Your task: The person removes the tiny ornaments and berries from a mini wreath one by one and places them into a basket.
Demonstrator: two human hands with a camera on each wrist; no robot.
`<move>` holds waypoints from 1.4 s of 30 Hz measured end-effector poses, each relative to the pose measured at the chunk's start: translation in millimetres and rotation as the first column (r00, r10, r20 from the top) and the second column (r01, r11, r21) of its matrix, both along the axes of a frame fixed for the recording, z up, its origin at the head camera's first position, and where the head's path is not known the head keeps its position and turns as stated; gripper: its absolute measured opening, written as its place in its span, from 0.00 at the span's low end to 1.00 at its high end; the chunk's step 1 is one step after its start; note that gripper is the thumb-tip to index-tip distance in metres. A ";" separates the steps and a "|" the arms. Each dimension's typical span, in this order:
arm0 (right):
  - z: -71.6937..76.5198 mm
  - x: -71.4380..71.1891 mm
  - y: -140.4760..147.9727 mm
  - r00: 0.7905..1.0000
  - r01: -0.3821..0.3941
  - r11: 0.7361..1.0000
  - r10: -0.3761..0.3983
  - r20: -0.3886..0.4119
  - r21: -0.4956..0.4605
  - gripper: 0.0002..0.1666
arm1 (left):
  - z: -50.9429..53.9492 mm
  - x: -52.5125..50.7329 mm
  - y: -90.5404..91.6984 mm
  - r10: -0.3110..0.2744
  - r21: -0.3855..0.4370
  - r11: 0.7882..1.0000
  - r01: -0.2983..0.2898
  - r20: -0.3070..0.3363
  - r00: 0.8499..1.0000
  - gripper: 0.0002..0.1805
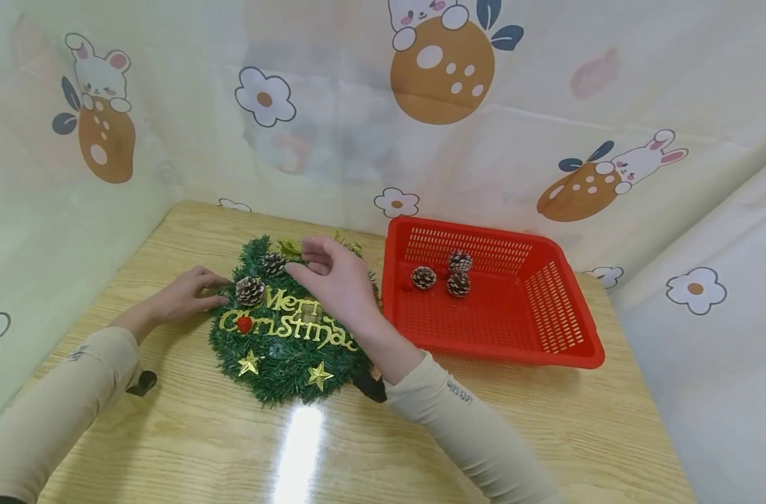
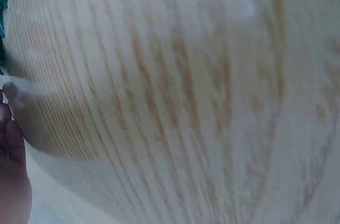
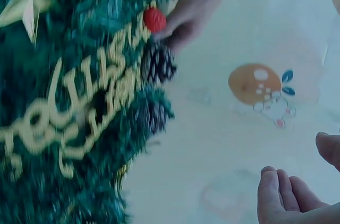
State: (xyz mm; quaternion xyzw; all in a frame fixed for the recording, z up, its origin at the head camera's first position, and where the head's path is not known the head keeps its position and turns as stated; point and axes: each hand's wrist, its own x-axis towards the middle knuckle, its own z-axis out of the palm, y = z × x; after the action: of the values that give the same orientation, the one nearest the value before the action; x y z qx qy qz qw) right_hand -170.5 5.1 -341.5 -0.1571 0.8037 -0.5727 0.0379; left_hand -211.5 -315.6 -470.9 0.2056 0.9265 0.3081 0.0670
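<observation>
A green tinsel wreath (image 1: 272,378) lies on the table with gold "Merry Christmas" lettering (image 1: 288,329), two gold stars, a red ball (image 1: 244,324) and pine cones (image 1: 251,290) near its upper left. At the wreath's left edge is my left hand (image 1: 190,294), its fingertips at the greenery and its thumb apart from the fingers. Over the wreath's upper right hovers my right hand (image 1: 342,280), fingers loosely bent and holding nothing, hiding part of the lettering. The right wrist view shows a gap between that hand's thumb and fingers (image 3: 270,187).
A red plastic basket (image 1: 496,353) stands right of the wreath. Inside it are three pine cones (image 1: 458,283). Printed curtains (image 1: 332,161) hang behind and beside the wooden table (image 1: 232,448).
</observation>
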 end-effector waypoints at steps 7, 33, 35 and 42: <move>-18.8 14.5 -21.0 0.998 -0.020 1.000 0.020 0.062 0.014 0.27 | -1.4 0.5 -0.7 0.008 0.003 1.000 -0.008 0.014 1.000 0.24; -69.3 28.7 -60.4 0.993 -0.092 0.989 0.082 0.086 0.119 0.26 | -2.5 -3.6 -0.1 0.010 0.008 1.000 -0.010 0.002 1.000 0.24; -72.0 28.9 -61.9 0.992 -0.094 0.988 0.084 0.090 0.124 0.27 | -2.0 -2.8 0.2 0.013 0.008 1.000 -0.013 0.007 1.000 0.24; -79.0 28.1 -68.9 0.995 -0.085 0.979 0.072 0.073 0.186 0.27 | -1.4 -1.2 -0.4 0.016 -0.001 1.000 -0.016 0.009 1.000 0.25</move>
State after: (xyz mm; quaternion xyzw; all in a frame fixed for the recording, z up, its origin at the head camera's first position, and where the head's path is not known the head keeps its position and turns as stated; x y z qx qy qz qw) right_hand -142.4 -63.9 -420.5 -0.1654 0.8458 -0.4970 0.1015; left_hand -212.7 -316.0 -472.3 0.1968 0.9279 0.3089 0.0688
